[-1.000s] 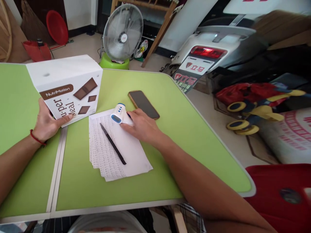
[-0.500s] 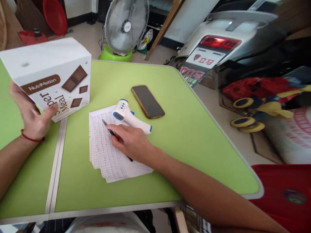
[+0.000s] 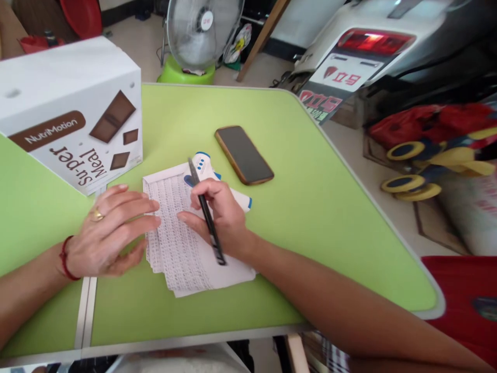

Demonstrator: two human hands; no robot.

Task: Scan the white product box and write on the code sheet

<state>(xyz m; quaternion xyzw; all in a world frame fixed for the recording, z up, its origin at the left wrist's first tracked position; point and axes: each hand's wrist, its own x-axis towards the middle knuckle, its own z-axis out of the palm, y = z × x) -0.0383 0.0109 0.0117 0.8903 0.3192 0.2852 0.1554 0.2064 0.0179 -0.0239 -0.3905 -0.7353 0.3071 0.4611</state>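
Note:
My left hand (image 3: 114,230), with a ring and a red cord at the wrist, holds nothing. Its fingers are spread and reach over the left edge of the paper sheets (image 3: 174,248), which are covered in rows of small writing. Between the thumb and fingers of my right hand (image 3: 223,217) is a slim black pen (image 3: 212,225), its grey end tilted up and away from me. Partly hidden behind that hand lies a white and blue infrared thermometer (image 3: 204,165), resting over the sheets' top corner. A white NutriMotion box (image 3: 112,140) stands on the table beyond my left hand.
A phone (image 3: 244,155) in a brown case lies right of the thermometer on the green table (image 3: 330,248). Past the table are a fan (image 3: 205,31) on a green stool, a white scooter (image 3: 330,46) and a red chair (image 3: 462,290).
My left hand has let go of the box and come down and right to the sheets. My right hand has lifted the pen off the paper, turning it more upright.

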